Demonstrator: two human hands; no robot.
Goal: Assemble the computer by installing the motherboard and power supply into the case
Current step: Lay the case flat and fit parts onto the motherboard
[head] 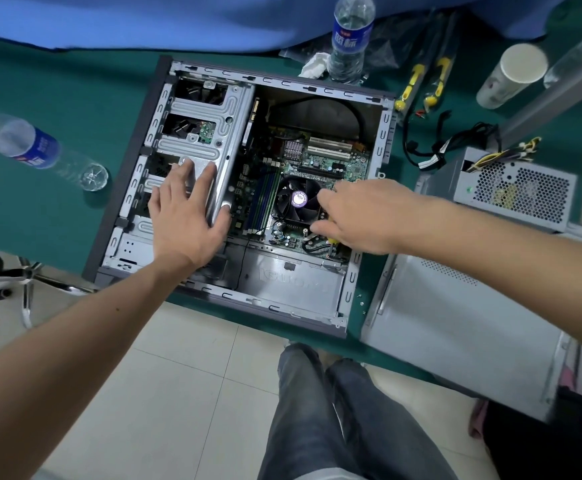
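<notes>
Left hand: our fingers lie spread flat on the drive cage, likely steadying the case.
Right hand: curled over the motherboard by the fan; whether it grips anything, we cannot tell.
Power supply: outside the case, on the table to our right, not yet installed.

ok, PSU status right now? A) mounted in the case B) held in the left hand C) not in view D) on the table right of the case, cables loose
D: the power supply sits on the green table outside the case, its cable bundle unplugged beside it.
</notes>
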